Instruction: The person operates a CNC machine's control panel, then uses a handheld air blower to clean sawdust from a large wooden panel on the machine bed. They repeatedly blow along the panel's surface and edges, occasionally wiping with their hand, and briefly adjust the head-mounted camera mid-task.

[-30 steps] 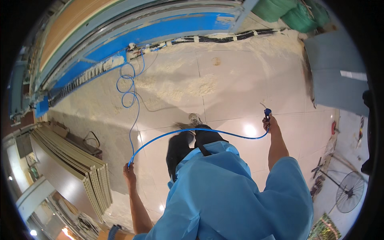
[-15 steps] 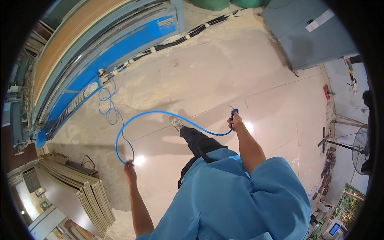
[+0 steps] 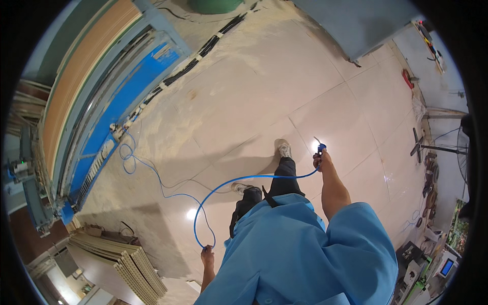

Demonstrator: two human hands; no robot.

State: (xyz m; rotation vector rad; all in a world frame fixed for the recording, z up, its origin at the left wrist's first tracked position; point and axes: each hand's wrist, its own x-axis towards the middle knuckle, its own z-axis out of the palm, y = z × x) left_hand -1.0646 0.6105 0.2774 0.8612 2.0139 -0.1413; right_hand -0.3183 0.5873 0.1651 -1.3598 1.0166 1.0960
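Observation:
A blue air blow gun (image 3: pixel 321 147) with a thin bent nozzle is gripped in my right hand (image 3: pixel 319 159), out in front of me to the right. From its lower end a blue air hose (image 3: pixel 249 177) arcs leftward across my legs. My left hand (image 3: pixel 207 253), low and near my left side, has its fingers closed round this hose. Past that hand the hose runs forward over the floor, coiling in loops (image 3: pixel 128 158) beside a fitting (image 3: pixel 117 131) on the machine's base.
A long machine (image 3: pixel 127 96) with a blue side panel stands at the left. Black cables (image 3: pixel 203 53) lie along the floor ahead. Stacked panels (image 3: pixel 140 277) stand at lower left. At the far right is a grey cabinet (image 3: pixel 356 25), and a fan stand (image 3: pixel 437 147) is at the right.
I have stepped forward, and both my feet now show. My left hand has drawn back toward my body with the hose, and the blow gun has shifted right in the picture.

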